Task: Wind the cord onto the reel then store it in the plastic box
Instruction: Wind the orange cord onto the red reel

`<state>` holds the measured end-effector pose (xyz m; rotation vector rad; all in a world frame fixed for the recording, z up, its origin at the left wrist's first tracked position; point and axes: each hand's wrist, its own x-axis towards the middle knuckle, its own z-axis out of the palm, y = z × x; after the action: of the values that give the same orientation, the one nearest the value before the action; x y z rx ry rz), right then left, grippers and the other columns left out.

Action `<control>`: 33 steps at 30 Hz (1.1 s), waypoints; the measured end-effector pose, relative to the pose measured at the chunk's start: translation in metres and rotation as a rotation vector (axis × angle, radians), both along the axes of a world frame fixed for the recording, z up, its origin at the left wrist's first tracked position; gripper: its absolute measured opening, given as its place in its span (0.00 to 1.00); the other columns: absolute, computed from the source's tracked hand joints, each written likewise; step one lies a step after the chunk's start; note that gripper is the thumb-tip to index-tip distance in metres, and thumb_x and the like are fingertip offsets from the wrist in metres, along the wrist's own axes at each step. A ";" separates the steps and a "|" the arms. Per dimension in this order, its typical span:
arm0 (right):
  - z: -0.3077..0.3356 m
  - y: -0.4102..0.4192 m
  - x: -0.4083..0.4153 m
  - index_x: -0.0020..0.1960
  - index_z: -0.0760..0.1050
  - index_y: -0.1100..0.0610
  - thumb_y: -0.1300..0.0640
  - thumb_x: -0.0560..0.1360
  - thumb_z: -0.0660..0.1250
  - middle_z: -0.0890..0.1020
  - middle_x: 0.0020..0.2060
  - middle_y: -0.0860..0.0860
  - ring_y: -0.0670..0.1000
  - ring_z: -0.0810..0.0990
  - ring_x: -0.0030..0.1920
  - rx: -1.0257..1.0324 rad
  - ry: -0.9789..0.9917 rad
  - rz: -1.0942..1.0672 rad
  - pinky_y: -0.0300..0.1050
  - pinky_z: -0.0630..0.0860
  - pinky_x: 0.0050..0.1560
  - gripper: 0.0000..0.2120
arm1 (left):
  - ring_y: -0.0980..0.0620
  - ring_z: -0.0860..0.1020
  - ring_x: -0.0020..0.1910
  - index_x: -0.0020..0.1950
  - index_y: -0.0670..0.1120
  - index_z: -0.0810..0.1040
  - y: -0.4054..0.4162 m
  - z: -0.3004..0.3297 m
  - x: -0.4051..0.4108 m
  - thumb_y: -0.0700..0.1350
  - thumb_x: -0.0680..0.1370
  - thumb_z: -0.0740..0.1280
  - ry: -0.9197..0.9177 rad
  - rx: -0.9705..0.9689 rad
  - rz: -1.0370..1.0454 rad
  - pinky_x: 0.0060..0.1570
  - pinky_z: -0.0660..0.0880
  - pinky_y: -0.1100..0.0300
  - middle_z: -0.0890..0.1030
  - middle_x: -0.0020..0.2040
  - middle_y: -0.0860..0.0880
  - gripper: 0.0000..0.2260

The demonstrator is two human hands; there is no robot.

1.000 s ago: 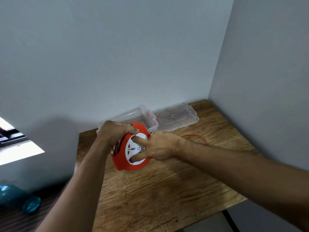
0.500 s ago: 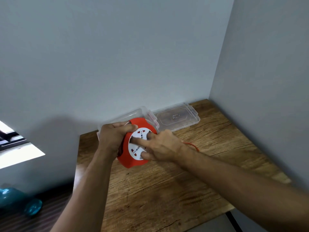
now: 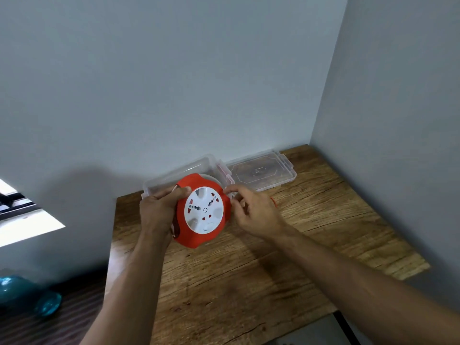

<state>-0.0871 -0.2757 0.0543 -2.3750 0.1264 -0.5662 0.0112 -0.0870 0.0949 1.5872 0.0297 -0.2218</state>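
Red reel (image 3: 199, 212) with white socket face, held up above the wooden table (image 3: 249, 270), gripped at its edge by the left hand (image 3: 158, 212). Right hand (image 3: 254, 215) at the other edge, fingers loosely curled (grip unclear). Clear plastic box (image 3: 179, 174) just behind; red cord (image 3: 273, 201) barely showing past the right hand.

Both bare forearms reaching forward from the lower edge, converging toward the middle. Left hand (image 3: 158, 212) raised with its back to the camera, fingers and thumb curled round the left rim of the reel (image 3: 201, 211), thumb lying across its upper edge. Right hand (image 3: 256, 215) just beside the reel's right edge, back upward, fingers bent, fingertips (image 3: 230, 190) at the upper right rim; contact there too blurred to judge.
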 end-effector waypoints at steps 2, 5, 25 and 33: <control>-0.003 -0.011 0.003 0.67 0.74 0.49 0.54 0.78 0.67 0.81 0.53 0.48 0.43 0.79 0.46 -0.053 0.109 -0.005 0.42 0.80 0.51 0.17 | 0.43 0.86 0.40 0.43 0.47 0.87 0.001 -0.001 0.000 0.41 0.72 0.78 0.011 -0.015 0.015 0.42 0.83 0.53 0.88 0.36 0.50 0.03; -0.009 -0.025 0.004 0.67 0.78 0.49 0.52 0.78 0.69 0.82 0.58 0.47 0.42 0.76 0.49 -0.083 0.282 0.021 0.42 0.76 0.57 0.17 | 0.42 0.87 0.41 0.44 0.47 0.87 0.005 -0.002 0.001 0.41 0.71 0.78 0.016 -0.030 0.023 0.45 0.83 0.49 0.89 0.38 0.48 0.03; -0.019 -0.065 -0.008 0.65 0.75 0.57 0.54 0.81 0.61 0.75 0.61 0.57 0.56 0.81 0.53 -0.503 0.834 -0.509 0.49 0.77 0.48 0.15 | 0.29 0.82 0.52 0.49 0.41 0.86 0.014 0.001 -0.013 0.48 0.57 0.79 0.083 -0.280 -0.026 0.58 0.77 0.30 0.84 0.57 0.30 0.23; 0.000 0.013 0.008 0.72 0.55 0.48 0.38 0.80 0.52 0.76 0.63 0.56 0.59 0.83 0.41 -0.556 0.112 0.200 0.52 0.81 0.35 0.25 | 0.44 0.85 0.36 0.43 0.45 0.84 -0.005 -0.009 -0.016 0.38 0.70 0.78 0.105 -0.185 0.049 0.41 0.84 0.52 0.87 0.33 0.50 0.05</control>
<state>-0.0790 -0.2629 0.0547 -2.9129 -0.2502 -0.4068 -0.0051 -0.0923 0.0864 1.3879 0.1258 -0.2622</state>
